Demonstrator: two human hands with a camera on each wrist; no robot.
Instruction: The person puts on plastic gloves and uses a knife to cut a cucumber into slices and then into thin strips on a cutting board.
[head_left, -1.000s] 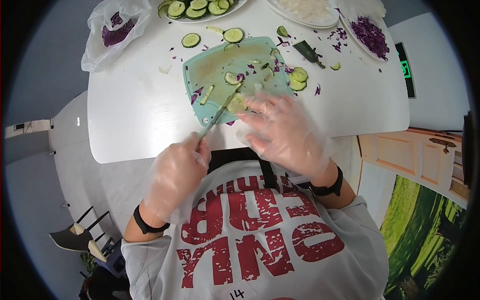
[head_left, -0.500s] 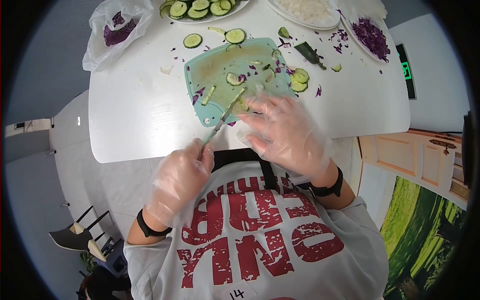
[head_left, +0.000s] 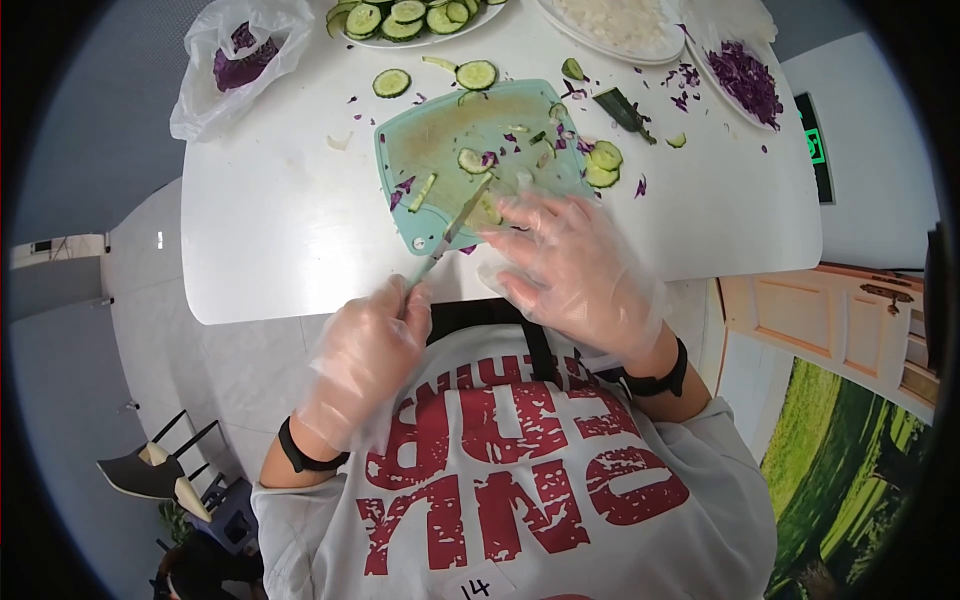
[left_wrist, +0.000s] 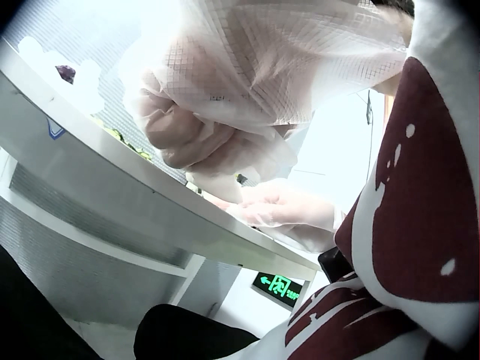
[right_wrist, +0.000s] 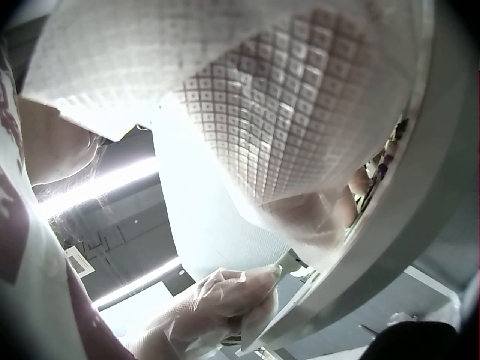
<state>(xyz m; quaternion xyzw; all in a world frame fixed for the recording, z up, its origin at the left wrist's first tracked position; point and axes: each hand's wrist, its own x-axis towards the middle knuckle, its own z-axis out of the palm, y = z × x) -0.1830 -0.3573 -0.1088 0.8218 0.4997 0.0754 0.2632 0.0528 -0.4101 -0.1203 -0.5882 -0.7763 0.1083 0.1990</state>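
Observation:
In the head view my left hand (head_left: 370, 345), in a clear plastic glove, grips a knife (head_left: 448, 236) by its pale green handle. The blade slants up and right over the near part of a green cutting board (head_left: 430, 130), with bits of cucumber along it. Close against the blade lies a cucumber slice (head_left: 487, 211), partly covered by it. My gloved right hand (head_left: 580, 270) rests at the board's near right side, fingers spread and extended, fingertips right at that slice. Another cucumber slice (head_left: 471, 160) and a cucumber strip (head_left: 423, 192) lie on the board.
A plate of cucumber slices (head_left: 402, 18), a plate of white pieces (head_left: 615, 22) and a plate of shredded purple cabbage (head_left: 745, 82) stand at the back. A plastic bag (head_left: 205, 100) with cabbage is back left. A cucumber end piece (head_left: 622, 110) and stacked slices (head_left: 603, 163) lie right.
The head view has shifted slightly, moving the whole scene a little right and down. The knife blade now covers more of the slice beside it. The right hand stays in much the same pose.

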